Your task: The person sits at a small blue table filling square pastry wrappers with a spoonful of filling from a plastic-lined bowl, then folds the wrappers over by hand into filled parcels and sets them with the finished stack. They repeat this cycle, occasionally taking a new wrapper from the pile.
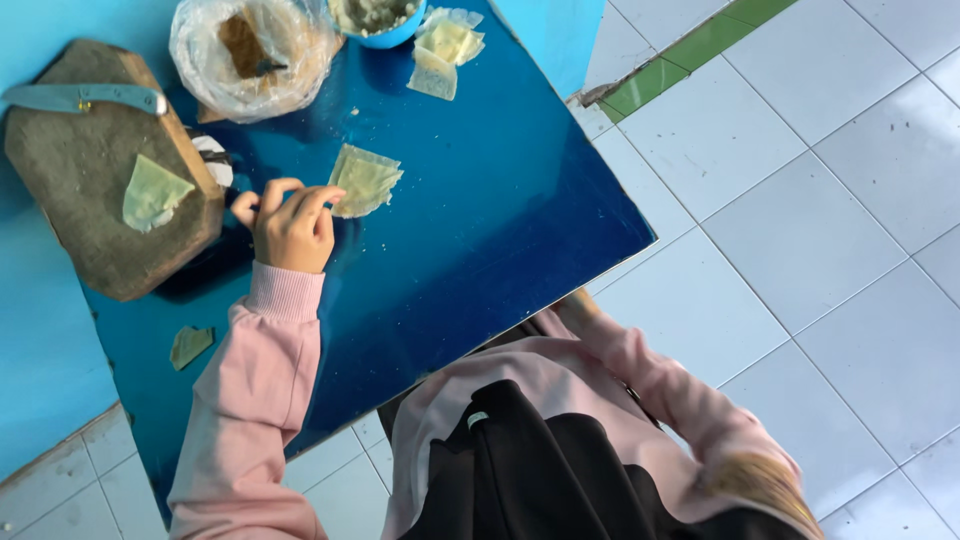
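My left hand (290,225), in a pink sleeve, rests on the blue table (480,230) with its fingers curled. Its fingertips press on the left corner of a pale, square dough wrapper (366,180) lying flat. Something small and dark shows between thumb and forefinger; I cannot tell what it is. My right arm hangs down beside my body over the tiled floor. My right hand (762,482) is a blurred patch at the sleeve's end, and its fingers are not readable.
A wooden chopping block (85,210) at the left carries a folded wrapper (152,194) and a knife (85,98). At the table's far edge are a clear plastic bag (250,50), a blue bowl of filling (378,18) and more wrappers (442,55). A dough scrap (189,345) lies near the front.
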